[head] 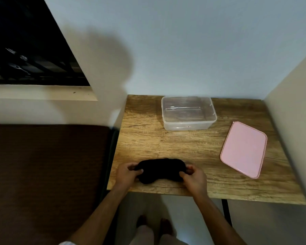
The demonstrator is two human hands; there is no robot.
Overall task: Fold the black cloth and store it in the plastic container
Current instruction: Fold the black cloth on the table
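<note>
At the worktop's (166, 144) near edge, left of its middle, the black cloth (160, 170) lies bunched, the left hand (125, 174) pinching its left end and the right hand (194, 179) its right. Farther back, the pink lid (244, 149) lies by the right edge, and the clear plastic container (188, 113) stands open by the far edge.

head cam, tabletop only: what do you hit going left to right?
left hand → black cloth → right hand → pink lid. Clear plastic container left out: it sits farther back and spans the same stretch as the cloth and right hand.
</note>
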